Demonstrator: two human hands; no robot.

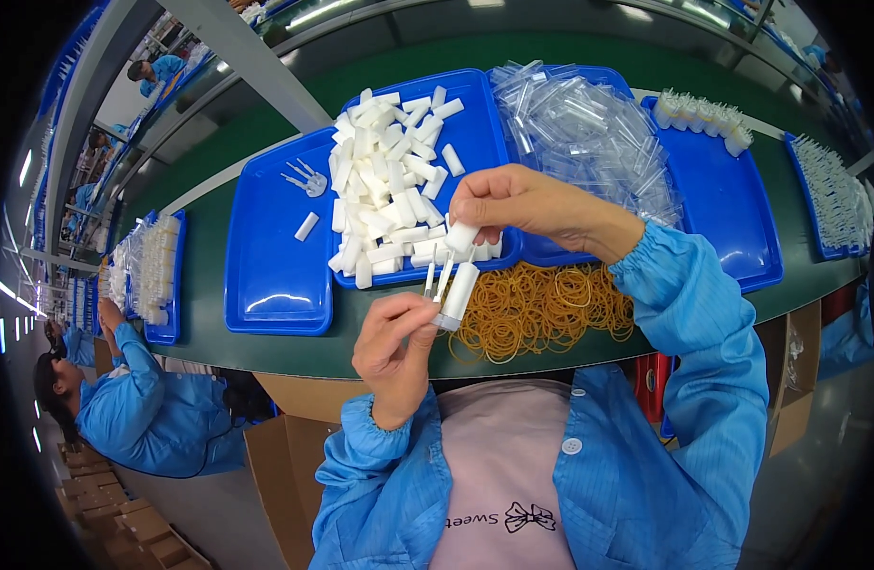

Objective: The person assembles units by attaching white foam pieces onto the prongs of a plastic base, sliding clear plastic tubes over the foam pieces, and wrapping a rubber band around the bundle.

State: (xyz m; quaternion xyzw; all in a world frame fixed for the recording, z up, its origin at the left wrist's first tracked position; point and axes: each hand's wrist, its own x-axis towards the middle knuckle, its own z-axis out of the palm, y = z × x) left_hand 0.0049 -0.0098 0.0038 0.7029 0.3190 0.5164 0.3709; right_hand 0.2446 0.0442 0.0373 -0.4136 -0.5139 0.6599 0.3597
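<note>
My left hand [397, 344] grips a clear plastic base with upright prongs [445, 321] by its lower end. One white foam-like block [462, 290] stands on the base, while other thin prongs beside it are bare. Between the thumb and fingers of my right hand [522, 202] is a second white block [461, 235], held just above the bare prong tips. Whether the block touches them I cannot tell. Behind my hands, a blue tray holds a heap of similar white blocks [384, 180].
Brown rubber bands [532, 313] lie piled at the bench's near edge. Clear plastic sleeves [589, 133] fill a tray to the right. The left blue tray [275, 285] carries another pronged piece [308, 179] and a loose block. Finished-looking pieces [703, 119] stand in the right tray. A person [142, 408] works at left.
</note>
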